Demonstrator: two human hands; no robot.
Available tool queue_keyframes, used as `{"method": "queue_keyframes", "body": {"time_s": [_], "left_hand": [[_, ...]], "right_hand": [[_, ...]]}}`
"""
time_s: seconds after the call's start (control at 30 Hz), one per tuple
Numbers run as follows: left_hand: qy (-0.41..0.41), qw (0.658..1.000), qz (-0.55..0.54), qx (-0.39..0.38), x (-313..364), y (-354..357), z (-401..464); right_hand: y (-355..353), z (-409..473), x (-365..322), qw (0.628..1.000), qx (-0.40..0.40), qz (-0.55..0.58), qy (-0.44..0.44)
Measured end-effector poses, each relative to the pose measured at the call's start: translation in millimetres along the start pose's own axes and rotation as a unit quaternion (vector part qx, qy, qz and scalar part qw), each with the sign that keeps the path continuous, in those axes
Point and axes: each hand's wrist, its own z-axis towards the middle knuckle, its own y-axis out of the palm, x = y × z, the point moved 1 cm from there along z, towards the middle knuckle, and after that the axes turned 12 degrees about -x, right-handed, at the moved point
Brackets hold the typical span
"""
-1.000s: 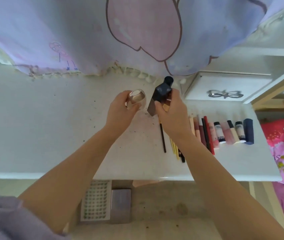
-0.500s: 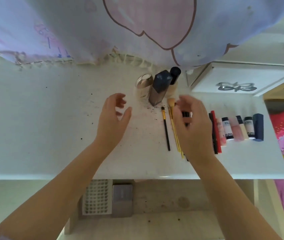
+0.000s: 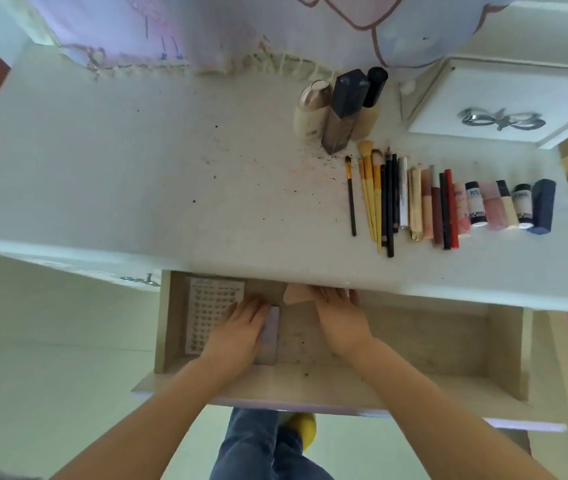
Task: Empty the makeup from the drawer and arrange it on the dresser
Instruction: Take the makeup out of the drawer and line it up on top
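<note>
Both hands are down in the open drawer [image 3: 449,341], evidently reaching for what is left to move. The left hand [image 3: 241,327] lies flat, fingers straight, on a grey compact [image 3: 270,336] that shows just beyond its fingertips, beside a sheet of stickers [image 3: 206,306]. The right hand [image 3: 339,315] covers a peach sponge [image 3: 294,294] at the drawer's back; whether it pinches it cannot be told. On the dresser [image 3: 137,168], brushes [image 3: 367,188], tubes [image 3: 476,206] and upright bottles [image 3: 341,109] already stand sorted by kind.

Your dresser top [image 3: 137,161]: white, speckled with dark crumbs
Three bottles [image 3: 339,110] stand at your back right; brushes, pencils and tubes [image 3: 449,206] lie in a row
</note>
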Motion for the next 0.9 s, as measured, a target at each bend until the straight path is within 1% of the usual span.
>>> {"method": "queue_keyframes", "body": {"time_s": [0.03,0.1,0.17,0.2,0.27,0.33,0.37,0.43,0.47,0.53,0.6,0.63,0.7,0.77,0.8,0.9], "left_hand": [[-0.006,0.999,0.028,-0.015,1.8,2.9,3.5],[-0.025,0.998,0.05,-0.029,4.5,7.1,5.8],[-0.04,0.998,0.057,-0.009,7.9,7.2,5.5],[-0.046,0.997,0.061,0.007,10.4,4.8,6.6],[-0.06,0.996,0.051,0.03,15.1,-3.4,10.3],[-0.057,0.998,0.006,0.016,15.9,-11.5,12.0],[-0.038,0.998,-0.04,0.0,14.1,-14.6,10.4],[0.022,0.986,-0.159,-0.046,8.8,-20.1,0.1],[0.05,0.977,-0.2,-0.061,6.0,-24.6,-8.7],[0.082,0.962,-0.253,-0.055,-0.4,-40.7,-26.8],[0.106,0.947,-0.304,-0.011,-6.0,-70.2,-41.5],[0.121,0.938,-0.326,0.018,-8.4,-90.0,-45.1],[0.141,0.92,-0.361,0.067,-12.1,-133.2,-41.3],[0.147,0.91,-0.374,0.104,-12.0,-174.1,-22.5],[0.142,0.908,-0.377,0.115,-11.7,-191.2,-8.9],[0.13,0.911,-0.375,0.11,-10.3,-224.2,37.6]], "right_hand": [[1.4,4.3,1.5,1.0,0.002,0.001,0.01],[2.6,7.9,5.1,0.999,0.007,0.007,0.036],[5.6,5.7,6.3,0.998,-0.004,0.005,0.064],[7.6,2.9,6.9,0.997,-0.017,0.018,0.075],[9.8,-6.3,7.3,0.99,-0.074,0.08,0.088],[11.8,-19.9,7.2,0.981,-0.118,0.139,0.069],[10.5,-28.6,7.1,0.978,-0.125,0.16,0.056],[1.9,-48.9,6.5,0.969,-0.125,0.209,0.033],[-4.8,-58.9,6.6,0.964,-0.122,0.237,0.024],[-24.5,-77.9,10.6,0.951,-0.114,0.289,0.001],[-57.6,-92.2,15.4,0.933,-0.095,0.347,-0.013],[-77.2,-95.5,17.3,0.919,-0.067,0.387,-0.014],[-113.3,-90.0,19.8,0.89,0.013,0.457,-0.005],[-142.9,-68.7,17.7,0.875,0.073,0.477,0.012],[-154.5,-54.0,13.9,0.878,0.09,0.47,0.018],[-173.3,-8.7,-1.4,0.907,0.112,0.404,0.046]]}}
